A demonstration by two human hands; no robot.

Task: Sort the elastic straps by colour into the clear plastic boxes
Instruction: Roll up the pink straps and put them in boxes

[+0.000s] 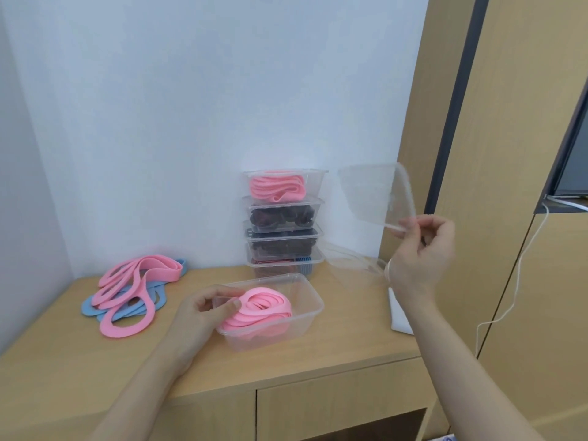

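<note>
Currently I see both hands in view and busy, well apart from each other. Left hand [210,308] is curled on the left end of the open box [310,308], fingers and thumb pinching its rim. The box sits on the bench [79,361], near the front edge, right of centre. Inside it is a pink coil [261,310] of straps, piled higher than the rim on the left side. Right hand [420,249] is raised above the bench's right end, fingertips pinching the lower edge of a clear lid [375,195]. The lid is held up in the air, tilted, its broad face turned toward me, touching nothing else. Behind the open box, against the wall [191,106], is a stack [283,224] of four clear boxes. The top one holds pink straps and the two below it hold dark ones. The bottom one shows red and some blue, partly hidden by the open box. A spare lid [350,265] leans just right of the stack. At the bench's left rear lies the unsorted heap. Loose pink straps [127,294] lie looped over blue straps [90,305], the two colours tangled and touching. A white cable [521,259] hangs down the cabinet [509,122] at right. A white item lies at the bench's right edge behind the right forearm; I cannot tell what it is.
</note>
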